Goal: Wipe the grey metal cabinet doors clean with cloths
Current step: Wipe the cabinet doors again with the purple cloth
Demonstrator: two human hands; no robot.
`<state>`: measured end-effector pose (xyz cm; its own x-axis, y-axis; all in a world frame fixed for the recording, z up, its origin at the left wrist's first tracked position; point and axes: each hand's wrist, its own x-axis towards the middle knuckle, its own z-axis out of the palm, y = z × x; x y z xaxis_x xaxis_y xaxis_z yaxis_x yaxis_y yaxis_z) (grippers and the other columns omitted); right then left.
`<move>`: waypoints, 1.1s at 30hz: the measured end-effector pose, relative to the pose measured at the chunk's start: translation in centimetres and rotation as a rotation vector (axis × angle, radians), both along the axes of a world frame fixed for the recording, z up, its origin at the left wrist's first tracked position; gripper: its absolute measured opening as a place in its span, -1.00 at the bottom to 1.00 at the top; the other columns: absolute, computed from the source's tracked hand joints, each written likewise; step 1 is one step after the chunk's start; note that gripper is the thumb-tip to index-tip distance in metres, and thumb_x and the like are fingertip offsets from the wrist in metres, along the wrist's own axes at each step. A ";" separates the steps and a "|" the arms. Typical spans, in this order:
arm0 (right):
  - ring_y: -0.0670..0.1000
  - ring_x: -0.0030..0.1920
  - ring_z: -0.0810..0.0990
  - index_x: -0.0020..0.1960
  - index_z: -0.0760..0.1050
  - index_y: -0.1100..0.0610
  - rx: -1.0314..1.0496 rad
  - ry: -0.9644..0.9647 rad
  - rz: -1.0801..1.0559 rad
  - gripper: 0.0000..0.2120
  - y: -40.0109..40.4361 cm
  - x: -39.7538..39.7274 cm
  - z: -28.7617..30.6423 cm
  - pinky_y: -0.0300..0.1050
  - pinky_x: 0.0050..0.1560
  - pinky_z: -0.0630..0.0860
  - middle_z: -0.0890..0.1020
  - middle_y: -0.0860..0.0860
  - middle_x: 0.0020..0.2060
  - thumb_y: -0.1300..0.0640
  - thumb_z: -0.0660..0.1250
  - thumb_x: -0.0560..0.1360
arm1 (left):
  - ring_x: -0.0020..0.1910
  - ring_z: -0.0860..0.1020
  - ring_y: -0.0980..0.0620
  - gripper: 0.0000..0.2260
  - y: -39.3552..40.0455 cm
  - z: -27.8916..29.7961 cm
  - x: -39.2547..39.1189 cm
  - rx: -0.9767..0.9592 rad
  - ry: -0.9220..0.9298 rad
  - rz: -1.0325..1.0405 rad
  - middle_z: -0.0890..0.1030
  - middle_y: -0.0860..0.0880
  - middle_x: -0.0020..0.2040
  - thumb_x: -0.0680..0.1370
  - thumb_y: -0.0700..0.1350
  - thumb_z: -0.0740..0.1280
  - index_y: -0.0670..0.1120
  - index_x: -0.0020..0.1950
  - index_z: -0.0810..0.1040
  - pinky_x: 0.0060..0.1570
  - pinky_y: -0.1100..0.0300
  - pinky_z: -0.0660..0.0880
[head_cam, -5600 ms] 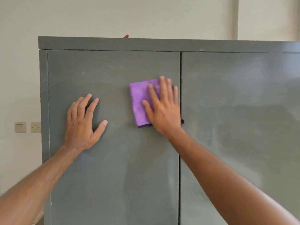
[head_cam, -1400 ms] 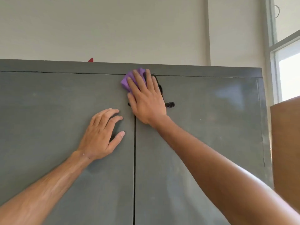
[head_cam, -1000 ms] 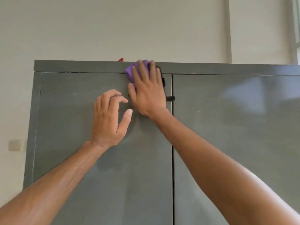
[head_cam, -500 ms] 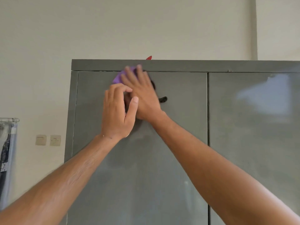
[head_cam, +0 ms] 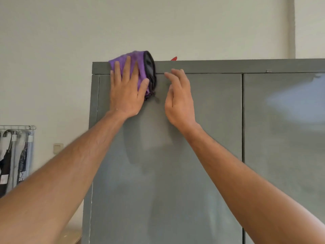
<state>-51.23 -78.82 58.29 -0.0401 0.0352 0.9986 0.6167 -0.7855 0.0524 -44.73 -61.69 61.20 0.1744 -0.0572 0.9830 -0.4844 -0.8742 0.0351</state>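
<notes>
The purple cloth [head_cam: 135, 67] lies against the top left corner of the grey metal cabinet [head_cam: 175, 173], over the upper edge of the left door [head_cam: 167, 191] and the top strip of the cabinet. Its right edge is dark and stands a little away from the metal. The left hand [head_cam: 125, 95] presses flat on the cloth; its fingers [head_cam: 127, 67] are straight and a little spread, and the thumb lies on the right side of the cloth. The right hand [head_cam: 179, 103] is just beside, to the right, apart from the cloth. Its fingers [head_cam: 173, 76] are loosely bent and close together, with the tips near the gap above the door; I cannot tell if they touch the metal. This hand holds nothing.

The right door [head_cam: 284, 155] shows a pale reflection of light. A small red thing [head_cam: 174, 58] looks out above the cabinet top. Behind is a light wall [head_cam: 158, 23]. At the left, a wall switch [head_cam: 58, 148] and a rack with hanging clothes [head_cam: 15, 155] are visible.
</notes>
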 end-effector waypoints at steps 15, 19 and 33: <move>0.31 0.55 0.30 0.31 0.53 0.30 -0.178 0.081 -0.066 -0.62 -1.2 -0.2 -5.4 0.24 0.59 0.18 0.52 0.21 0.36 0.36 0.10 0.58 | 0.66 -0.02 -0.35 -0.32 3.9 -19.5 -0.3 -0.032 0.163 0.076 0.02 -0.25 0.69 0.69 0.20 -0.03 -0.30 0.59 0.30 0.61 -0.26 0.00; 0.24 0.55 0.33 0.34 0.54 0.27 -0.056 0.058 0.008 -0.66 -2.8 -2.2 -5.3 0.17 0.59 0.20 0.56 0.14 0.35 0.20 0.13 0.66 | 0.67 -0.05 -0.30 -0.36 -1.4 -9.2 -1.2 -0.043 0.048 0.036 0.03 -0.17 0.70 0.70 0.22 -0.02 -0.14 0.68 0.15 0.62 -0.24 -0.04; 0.18 0.17 0.54 0.10 0.53 0.27 0.094 -0.108 -0.243 -0.84 -20.4 -9.5 -9.5 0.12 0.15 0.53 0.56 0.14 0.21 0.38 0.33 0.53 | 0.69 -0.01 -0.15 -0.33 -27.2 -13.4 -10.3 0.402 -0.186 -0.243 0.17 -0.10 0.68 0.57 0.01 0.21 -0.14 0.66 0.16 0.64 -0.11 0.06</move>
